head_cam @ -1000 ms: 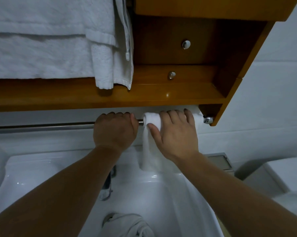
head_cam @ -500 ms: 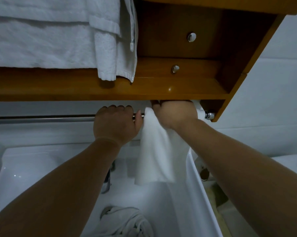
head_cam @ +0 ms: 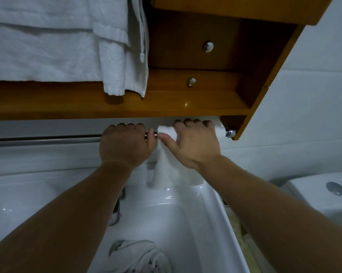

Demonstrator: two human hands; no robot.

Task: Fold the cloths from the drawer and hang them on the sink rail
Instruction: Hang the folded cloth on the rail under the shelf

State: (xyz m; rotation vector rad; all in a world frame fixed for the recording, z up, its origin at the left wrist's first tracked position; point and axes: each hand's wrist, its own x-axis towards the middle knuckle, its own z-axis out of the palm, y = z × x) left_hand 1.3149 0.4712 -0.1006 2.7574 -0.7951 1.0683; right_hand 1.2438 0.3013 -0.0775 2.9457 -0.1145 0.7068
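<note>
A small white cloth [head_cam: 166,170] hangs over the right end of the chrome rail [head_cam: 48,139] above the sink [head_cam: 186,223]. My right hand [head_cam: 193,142] lies flat on the cloth where it bends over the rail, fingers curled behind it and thumb pressing its left edge. My left hand [head_cam: 126,144] grips the bare rail just to the left, its thumb touching the cloth's edge. A crumpled white cloth [head_cam: 138,257] lies in the sink basin near the bottom edge.
A wooden shelf unit [head_cam: 166,107] with two knobbed drawers hangs right above the rail. White towels [head_cam: 58,46] drape over its upper left. The faucet [head_cam: 116,211] is partly hidden by my left forearm. A toilet cistern [head_cam: 323,194] stands at the right.
My right hand has come from under the shelf and now presses flat on the cloth at the rail. The cloth hangs narrower and closer to the wall. My left hand kept its grip.
</note>
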